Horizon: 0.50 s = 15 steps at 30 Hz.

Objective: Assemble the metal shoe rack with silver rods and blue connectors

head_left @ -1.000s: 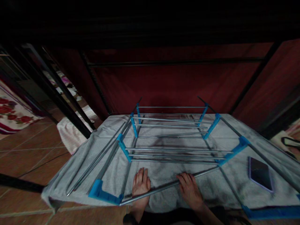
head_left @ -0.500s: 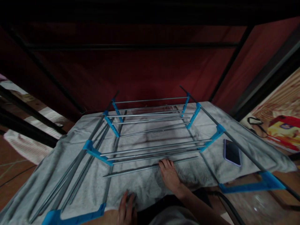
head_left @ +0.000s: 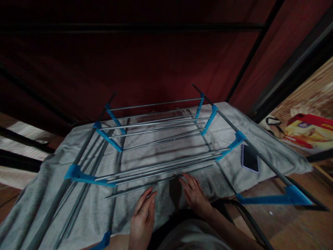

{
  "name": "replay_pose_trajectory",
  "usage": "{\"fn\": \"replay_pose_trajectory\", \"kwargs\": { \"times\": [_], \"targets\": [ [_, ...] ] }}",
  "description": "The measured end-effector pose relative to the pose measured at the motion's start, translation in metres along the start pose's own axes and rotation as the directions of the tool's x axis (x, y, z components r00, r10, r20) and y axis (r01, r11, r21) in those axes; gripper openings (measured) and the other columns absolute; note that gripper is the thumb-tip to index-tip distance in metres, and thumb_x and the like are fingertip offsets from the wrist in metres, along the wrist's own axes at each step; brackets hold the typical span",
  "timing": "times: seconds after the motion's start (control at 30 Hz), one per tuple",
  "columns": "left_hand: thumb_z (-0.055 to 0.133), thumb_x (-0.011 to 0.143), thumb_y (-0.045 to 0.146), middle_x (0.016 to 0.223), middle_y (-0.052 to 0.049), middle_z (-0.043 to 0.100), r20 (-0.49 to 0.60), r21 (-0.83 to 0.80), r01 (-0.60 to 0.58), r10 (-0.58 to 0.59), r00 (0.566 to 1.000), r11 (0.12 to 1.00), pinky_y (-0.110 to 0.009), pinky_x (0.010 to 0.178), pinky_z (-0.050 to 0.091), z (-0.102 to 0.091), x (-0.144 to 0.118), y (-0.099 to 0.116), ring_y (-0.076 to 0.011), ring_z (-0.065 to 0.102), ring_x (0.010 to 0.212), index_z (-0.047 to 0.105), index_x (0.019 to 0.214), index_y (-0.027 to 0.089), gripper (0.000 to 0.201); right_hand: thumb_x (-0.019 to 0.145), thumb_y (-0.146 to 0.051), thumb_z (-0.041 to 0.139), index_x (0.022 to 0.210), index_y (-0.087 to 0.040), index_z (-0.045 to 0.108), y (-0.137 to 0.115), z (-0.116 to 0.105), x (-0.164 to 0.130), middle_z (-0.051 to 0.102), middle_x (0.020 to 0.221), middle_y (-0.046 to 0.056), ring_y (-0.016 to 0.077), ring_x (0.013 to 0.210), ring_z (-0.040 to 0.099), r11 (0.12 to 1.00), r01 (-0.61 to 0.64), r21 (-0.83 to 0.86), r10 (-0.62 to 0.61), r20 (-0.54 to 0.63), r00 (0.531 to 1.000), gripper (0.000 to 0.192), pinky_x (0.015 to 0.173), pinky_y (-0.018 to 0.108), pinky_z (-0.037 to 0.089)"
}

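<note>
A partly assembled drying rack [head_left: 163, 168] of thin grey metal rods and blue plastic brackets rests on a grey cloth. Along its near side lies a loose metal rod [head_left: 132, 191]. My left hand [head_left: 142, 217] is just in front of this rod, fingers stretched out and apart, holding nothing. To the right, the fingertips of my right hand [head_left: 196, 198] are at the rod; its fingers are extended and not wrapped round it. Whether either hand touches the rod is hard to tell. A blue bracket [head_left: 85, 177] joins the rack's left tube.
The grey cloth [head_left: 166, 151] covers the surface beneath the rack. A phone [head_left: 250, 159] lies by the right tube [head_left: 265, 161]. More loose rods [head_left: 78, 205] lie at the left. A red and yellow package [head_left: 309, 133] is at far right, and a dark red panel [head_left: 145, 69] stands behind.
My left hand has come up from the bottom edge to near the loose rod. My right hand's fingers have lifted or slid back slightly from it. The view has shifted.
</note>
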<state>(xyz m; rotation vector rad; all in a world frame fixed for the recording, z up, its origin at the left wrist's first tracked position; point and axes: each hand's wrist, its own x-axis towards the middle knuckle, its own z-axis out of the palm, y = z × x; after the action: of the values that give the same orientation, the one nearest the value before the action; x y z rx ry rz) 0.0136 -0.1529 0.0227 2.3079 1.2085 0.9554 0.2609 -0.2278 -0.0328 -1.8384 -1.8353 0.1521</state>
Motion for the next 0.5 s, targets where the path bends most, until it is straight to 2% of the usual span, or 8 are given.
{"fn": "replay_pose_trajectory", "kwargs": {
  "times": [0.07,0.13,0.2,0.3,0.4,0.43,0.5],
  "targets": [
    [0.052,0.099,0.028,0.125,-0.006,0.071,-0.020,-0.014,-0.032,0.032,0.999,0.999,-0.035,0.096,0.060,-0.011,0.030,0.018,-0.0204,0.070,0.113,0.073,0.116,0.025,0.028,0.096,-0.012,0.043,0.142,-0.019,0.055,-0.010,-0.027,0.011,0.049,0.153,0.014,0.0242,0.141,0.046,0.991,-0.036,0.129,0.036,0.005,0.999,0.048,0.116,0.044,0.043],
    [0.054,0.098,0.025,0.126,-0.006,0.070,-0.058,-0.030,-0.064,0.063,0.996,0.997,-0.037,0.101,0.058,-0.022,0.058,0.038,-0.0208,0.068,0.115,0.072,0.118,0.026,0.027,0.097,-0.014,0.044,0.139,-0.021,0.058,-0.019,-0.067,0.023,0.049,0.152,0.013,0.0229,0.139,0.049,0.965,-0.068,0.254,0.061,0.033,0.998,0.045,0.116,0.042,0.044],
    [0.055,0.097,0.022,0.129,-0.005,0.068,-0.077,-0.063,-0.093,0.088,0.993,0.994,-0.037,0.103,0.056,-0.033,0.087,0.061,-0.0207,0.066,0.118,0.071,0.119,0.027,0.028,0.100,-0.019,0.044,0.142,-0.025,0.056,-0.026,-0.120,0.031,0.052,0.151,0.010,0.0204,0.135,0.054,0.932,-0.105,0.346,0.080,0.086,0.993,0.044,0.112,0.036,0.048],
    [0.057,0.097,0.021,0.126,-0.004,0.068,-0.098,-0.109,-0.176,0.165,0.981,0.978,-0.034,0.103,0.054,-0.044,0.131,0.095,-0.0189,0.066,0.117,0.071,0.118,0.027,0.026,0.102,-0.028,0.049,0.140,-0.035,0.059,-0.027,-0.211,0.030,0.066,0.135,0.001,0.0174,0.119,0.066,0.924,-0.123,0.363,0.047,0.211,0.976,0.039,0.101,0.029,0.055],
    [0.055,0.098,0.023,0.121,-0.005,0.070,-0.066,-0.160,-0.277,0.270,0.961,0.947,-0.034,0.102,0.053,-0.039,0.178,0.120,-0.0190,0.066,0.115,0.073,0.114,0.024,0.024,0.100,-0.036,0.055,0.128,-0.039,0.069,-0.010,-0.293,0.028,0.074,0.119,0.000,0.0186,0.106,0.072,0.948,-0.074,0.309,0.026,0.156,0.987,0.031,0.087,0.025,0.061],
    [0.054,0.098,0.024,0.120,-0.005,0.070,-0.044,-0.174,-0.306,0.303,0.952,0.936,-0.034,0.102,0.053,-0.033,0.194,0.125,-0.0193,0.066,0.115,0.073,0.113,0.024,0.024,0.099,-0.040,0.057,0.123,-0.039,0.072,0.000,-0.313,0.031,0.076,0.115,0.000,0.0186,0.102,0.073,0.958,-0.065,0.280,0.026,0.143,0.989,0.029,0.084,0.025,0.062],
    [0.053,0.098,0.025,0.119,-0.005,0.071,0.009,-0.184,-0.359,0.367,0.930,0.915,-0.035,0.103,0.052,-0.016,0.226,0.133,-0.0197,0.066,0.114,0.072,0.114,0.022,0.025,0.097,-0.049,0.059,0.119,-0.036,0.074,0.026,-0.342,0.045,0.077,0.109,0.001,0.0173,0.098,0.073,0.973,-0.077,0.219,0.080,-0.008,0.997,0.030,0.082,0.024,0.061]
  ]
}}
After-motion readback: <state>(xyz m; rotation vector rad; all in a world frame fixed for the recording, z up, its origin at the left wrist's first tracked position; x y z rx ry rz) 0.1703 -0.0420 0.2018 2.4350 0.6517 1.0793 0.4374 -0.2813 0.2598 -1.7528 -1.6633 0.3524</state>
